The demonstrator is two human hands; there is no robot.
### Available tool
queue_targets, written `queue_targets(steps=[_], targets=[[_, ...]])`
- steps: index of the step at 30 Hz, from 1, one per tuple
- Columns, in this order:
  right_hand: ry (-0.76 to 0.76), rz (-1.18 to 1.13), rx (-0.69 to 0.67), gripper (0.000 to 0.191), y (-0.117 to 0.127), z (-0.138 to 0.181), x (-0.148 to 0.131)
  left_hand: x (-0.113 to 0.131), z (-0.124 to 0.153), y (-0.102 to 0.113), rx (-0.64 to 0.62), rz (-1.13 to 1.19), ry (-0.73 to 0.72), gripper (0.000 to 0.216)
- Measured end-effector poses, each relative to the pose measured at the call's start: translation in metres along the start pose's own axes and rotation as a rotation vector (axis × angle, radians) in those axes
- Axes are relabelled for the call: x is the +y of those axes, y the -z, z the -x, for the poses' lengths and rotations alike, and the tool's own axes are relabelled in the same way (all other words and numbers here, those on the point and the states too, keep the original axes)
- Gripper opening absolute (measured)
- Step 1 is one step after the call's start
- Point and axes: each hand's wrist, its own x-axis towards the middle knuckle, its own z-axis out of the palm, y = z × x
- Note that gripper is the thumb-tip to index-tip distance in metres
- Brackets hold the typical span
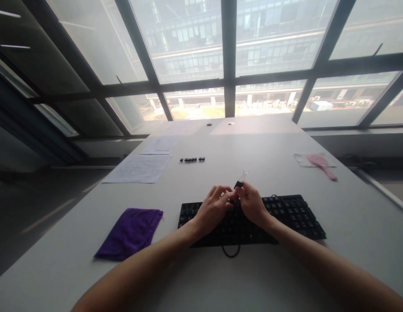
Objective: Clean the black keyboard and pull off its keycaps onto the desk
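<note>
A black keyboard [295, 216] lies across the desk under both hands. Pinched in my right hand [251, 203] is a small black keycap puller [239, 184], its two thin wire prongs pointing up and away from me. My left hand [216, 206] has its fingers curled close against the right fingertips, above the keyboard's middle. A small dark spot shows at the left fingertips; I cannot make out what it is. Beyond the hands, several black keycaps [190, 160] stand in a row on the desk. The keys beneath my hands are hidden.
A folded purple cloth pouch [129, 234] lies left of the keyboard. Written paper sheets [136, 169] run along the left desk edge. At right, a pink hairbrush [320, 164] rests partly on a whitish packet [300, 160]. A black cable loop [232, 253] sticks out at the keyboard's near edge.
</note>
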Motion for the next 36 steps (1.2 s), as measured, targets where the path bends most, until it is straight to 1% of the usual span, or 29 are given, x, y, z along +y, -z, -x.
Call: queue_targets(steps=[3,5,7,8,9,11,12,14,16,19,23,29,36], targets=[[-0.006,-0.04,-0.005,0.025,0.0,0.0,-0.002,-0.006,-0.01,0.012,0.026,0.021,0.082,0.013],[-0.001,-0.052,-0.014,0.026,-0.001,0.0,-0.002,-0.025,-0.024,0.022,0.066,0.019,0.147,0.007],[0.007,-0.044,-0.016,0.026,-0.001,-0.001,0.0,-0.056,-0.042,0.029,0.108,-0.04,0.2,0.007],[0.011,-0.038,-0.016,0.027,-0.001,-0.001,0.001,-0.074,-0.052,0.031,0.106,-0.088,0.23,0.007],[0.013,-0.032,-0.016,0.027,-0.001,-0.001,0.002,-0.094,-0.06,0.032,0.097,-0.141,0.266,0.007],[0.014,-0.026,-0.019,0.027,-0.001,0.0,0.004,-0.131,-0.075,0.031,0.028,-0.252,0.326,0.006],[0.015,-0.025,-0.021,0.027,-0.001,0.0,0.004,-0.148,-0.08,0.029,0.021,-0.276,0.34,0.007],[0.016,-0.022,-0.027,0.027,-0.001,0.0,0.004,-0.173,-0.086,0.023,0.011,-0.314,0.349,0.01],[0.014,-0.021,-0.03,0.026,-0.001,0.001,0.003,-0.189,-0.087,0.017,0.002,-0.338,0.34,0.011],[0.009,-0.03,-0.036,0.025,-0.001,0.001,0.001,-0.201,-0.085,0.009,-0.022,-0.364,0.317,0.008],[0.007,-0.06,-0.049,0.024,-0.001,0.001,-0.001,-0.21,-0.081,0.003,-0.027,-0.387,0.299,0.007],[0.009,-0.061,-0.06,0.025,0.0,0.001,-0.002,-0.216,-0.082,0.0,0.036,-0.439,0.313,0.007],[0.008,-0.072,-0.061,0.025,0.0,0.0,-0.002,-0.221,-0.087,-0.004,0.075,-0.451,0.359,0.007]])
